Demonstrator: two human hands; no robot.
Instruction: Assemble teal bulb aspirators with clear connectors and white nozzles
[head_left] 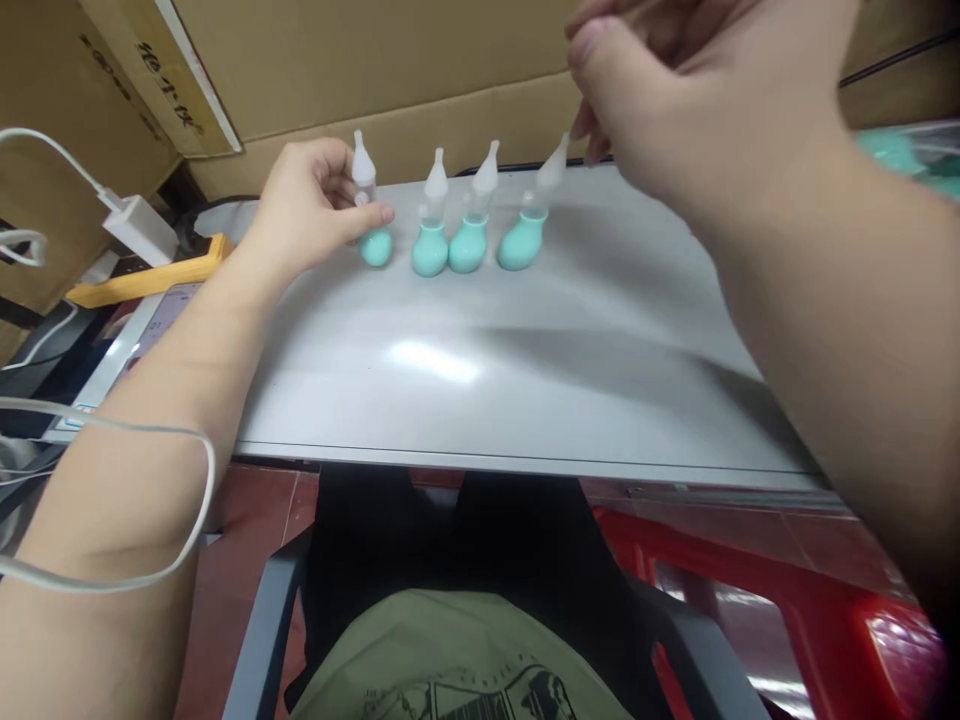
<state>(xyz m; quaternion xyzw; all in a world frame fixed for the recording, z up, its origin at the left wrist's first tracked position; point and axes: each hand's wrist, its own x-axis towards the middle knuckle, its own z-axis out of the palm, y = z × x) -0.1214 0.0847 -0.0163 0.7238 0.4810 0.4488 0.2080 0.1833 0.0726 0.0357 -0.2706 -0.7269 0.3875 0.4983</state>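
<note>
So, nearest you is your green shirt (pixel 450 650), well below both sets of fingers, with a red plastic seat (pixel 817 620) under your right forearm. A white cable (pixel 204 500) loops across your left forearm. The worktop (pixel 360 390) is next, with a bright glare patch on the bit between you and your fingers.

Farther up, your left hand (pixel 300 200) has its fingers closed around the leftmost teal-bulbed squeezer (pixel 376 248), white tip up. Just right of those fingers are the second squeezer (pixel 430 252) and third squeezer (pixel 468 248), bulbs side by side. The fourth squeezer (pixel 520 243) sits a bit apart and leans right, its tip right by the fingers of your right hand (pixel 675 100). Those fingers are bent and kinda blurry, so I can't tell if they're gripping that tip.

Left of your left fingers there's a white charger (pixel 142 230). Behind everything: brown cardboard (pixel 405 60).
</note>
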